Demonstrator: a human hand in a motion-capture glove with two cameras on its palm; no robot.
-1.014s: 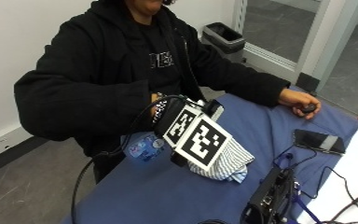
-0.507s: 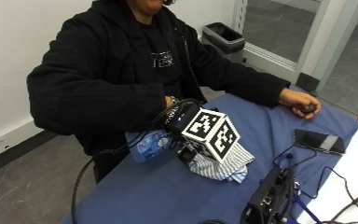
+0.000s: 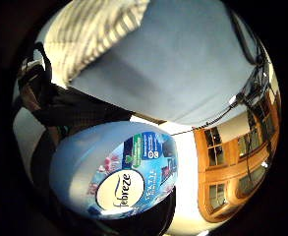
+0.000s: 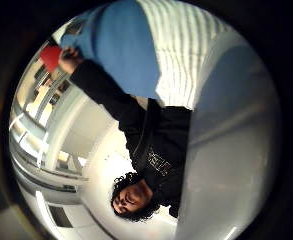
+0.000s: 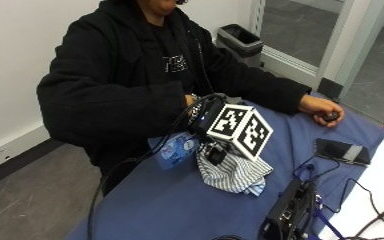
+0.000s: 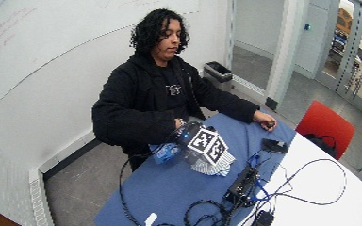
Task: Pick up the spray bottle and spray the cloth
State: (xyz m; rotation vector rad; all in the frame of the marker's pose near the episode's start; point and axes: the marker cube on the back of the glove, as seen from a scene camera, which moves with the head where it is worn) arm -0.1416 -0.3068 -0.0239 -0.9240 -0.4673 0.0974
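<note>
Blue-clothed table (image 5: 179, 210), black-gloved right hand (image 5: 205, 117) near its left edge grasping a pale blue plastic spray bottle (image 5: 177, 150) lifted off the surface, striped white-and-blue cloth (image 5: 235, 172) crumpled just beside it, open blue surface toward the near edge.

Lying or standing on the blue surface (image 5: 179, 210) are one spray bottle (image 5: 177, 149), one striped cloth (image 5: 235, 173), one dark phone (image 5: 341, 151) and one black device (image 5: 292, 210) trailing cables, while beside it are standing one bin (image 5: 242, 41) and one red chair (image 6: 324, 126).
</note>
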